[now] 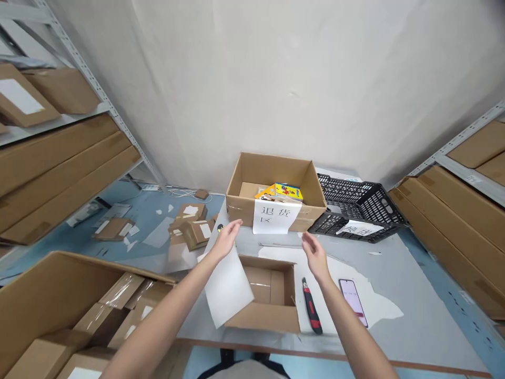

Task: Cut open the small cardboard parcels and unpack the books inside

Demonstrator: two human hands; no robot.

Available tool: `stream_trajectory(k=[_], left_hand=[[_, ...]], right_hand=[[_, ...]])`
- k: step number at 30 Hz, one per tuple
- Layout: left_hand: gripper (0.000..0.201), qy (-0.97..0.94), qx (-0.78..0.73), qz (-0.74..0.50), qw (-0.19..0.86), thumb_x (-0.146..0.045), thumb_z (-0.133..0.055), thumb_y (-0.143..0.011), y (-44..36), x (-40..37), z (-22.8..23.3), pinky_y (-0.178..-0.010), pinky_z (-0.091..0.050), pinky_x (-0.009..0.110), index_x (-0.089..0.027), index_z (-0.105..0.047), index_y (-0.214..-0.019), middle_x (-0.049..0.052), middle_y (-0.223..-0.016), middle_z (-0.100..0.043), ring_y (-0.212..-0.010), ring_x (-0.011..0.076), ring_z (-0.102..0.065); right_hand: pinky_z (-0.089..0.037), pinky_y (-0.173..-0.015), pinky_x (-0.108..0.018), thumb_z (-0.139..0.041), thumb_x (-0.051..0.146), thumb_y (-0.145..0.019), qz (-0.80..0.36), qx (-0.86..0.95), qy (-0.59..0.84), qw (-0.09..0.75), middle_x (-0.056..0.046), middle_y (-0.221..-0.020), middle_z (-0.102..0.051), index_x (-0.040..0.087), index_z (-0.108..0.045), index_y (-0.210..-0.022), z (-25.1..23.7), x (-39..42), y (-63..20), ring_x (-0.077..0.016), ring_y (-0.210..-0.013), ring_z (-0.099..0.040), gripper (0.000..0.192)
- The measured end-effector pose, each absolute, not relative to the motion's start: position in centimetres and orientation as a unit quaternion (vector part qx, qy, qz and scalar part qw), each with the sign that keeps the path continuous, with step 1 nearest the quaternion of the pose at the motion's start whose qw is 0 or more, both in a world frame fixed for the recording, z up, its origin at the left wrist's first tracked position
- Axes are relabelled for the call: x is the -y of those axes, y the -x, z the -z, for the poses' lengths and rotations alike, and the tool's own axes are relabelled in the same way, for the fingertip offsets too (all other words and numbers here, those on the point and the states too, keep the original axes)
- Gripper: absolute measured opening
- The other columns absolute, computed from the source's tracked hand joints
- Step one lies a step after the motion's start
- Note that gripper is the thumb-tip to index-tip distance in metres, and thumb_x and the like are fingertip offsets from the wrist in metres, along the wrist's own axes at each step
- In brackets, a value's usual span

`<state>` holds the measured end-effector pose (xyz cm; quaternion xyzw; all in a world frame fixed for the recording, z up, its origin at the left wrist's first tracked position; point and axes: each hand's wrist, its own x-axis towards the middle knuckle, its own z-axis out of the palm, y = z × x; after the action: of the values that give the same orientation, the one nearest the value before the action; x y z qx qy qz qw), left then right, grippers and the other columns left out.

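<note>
My left hand (228, 239) is raised over the table near the labelled carton's front left corner, its fingers stretched out and holding nothing. Below that forearm a white sheet (229, 289) leans over the left side of a small open cardboard box (262, 317). The visible part of this box's inside is bare cardboard. On the other side my right hand (315, 255) hovers with fingers apart and nothing in it. Just beneath it lies a red and black utility knife (311, 307). A phone (353, 301) with a lit screen rests right of my right forearm.
Against the wall stands a carton (236, 205) with a paper label and several colourful booklets (288, 191) inside. A black plastic crate (379, 210) is beside it. Parcels fill a large box (59, 263) at left, and more parcels (197, 231) lie on the floor. Shelves flank both sides.
</note>
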<state>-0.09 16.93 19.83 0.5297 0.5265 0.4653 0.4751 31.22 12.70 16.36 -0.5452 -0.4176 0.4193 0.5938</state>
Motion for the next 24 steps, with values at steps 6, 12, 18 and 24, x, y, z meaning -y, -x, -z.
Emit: stream_trajectory(k=[6,12,18,24], left_hand=[[0.079,-0.510,-0.718,-0.379,0.285,-0.042,-0.056,-0.076,2.9,-4.9,-11.7,-0.113,-0.016,0.042,-0.006,-0.028,-0.140,0.019,-0.150,-0.019,-0.140,0.0285,-0.013],[0.063,-0.485,-0.720,-0.324,0.376,-0.029,-0.059,-0.072,2.2,-2.5,-8.4,-0.107,-0.030,0.041,-0.008,-0.043,-0.130,0.019,-0.133,-0.049,-0.127,0.0298,-0.042],[0.039,-0.385,-0.650,-0.391,0.526,-0.030,-0.066,-0.068,2.8,-1.5,-8.0,-0.083,-0.049,0.036,-0.012,-0.059,-0.102,0.013,-0.103,-0.068,-0.095,0.0252,-0.063],[0.039,-0.311,-0.632,-0.441,0.556,-0.025,-0.069,-0.066,2.6,0.1,-8.3,-0.073,-0.052,0.030,-0.013,-0.057,-0.102,0.007,-0.093,-0.069,-0.081,0.0198,-0.065]], right_hand=[[-0.030,-0.107,-0.048,-0.071,0.043,-0.066,-0.469,0.345,0.647,0.494,-0.011,-0.139,-0.044,0.023,-0.058,-0.122,-8.7,-0.9,-29.6,-0.0285,-0.130,-0.038,0.061],[-0.022,-0.112,-0.041,-0.067,0.051,-0.065,-0.489,0.364,0.653,0.450,-0.009,-0.140,-0.044,0.022,-0.057,-0.124,-6.4,1.7,-27.8,-0.0259,-0.133,-0.033,0.066],[-0.027,-0.109,-0.036,-0.058,0.055,-0.071,-0.509,0.387,0.654,0.403,-0.009,-0.144,-0.038,0.018,-0.042,-0.137,-5.5,2.3,-28.7,-0.0240,-0.130,-0.038,0.078],[-0.033,-0.107,-0.034,-0.062,0.054,-0.068,-0.524,0.338,0.667,0.407,-0.011,-0.140,-0.044,0.016,-0.044,-0.135,-3.9,3.7,-29.1,-0.0236,-0.129,-0.040,0.079]])
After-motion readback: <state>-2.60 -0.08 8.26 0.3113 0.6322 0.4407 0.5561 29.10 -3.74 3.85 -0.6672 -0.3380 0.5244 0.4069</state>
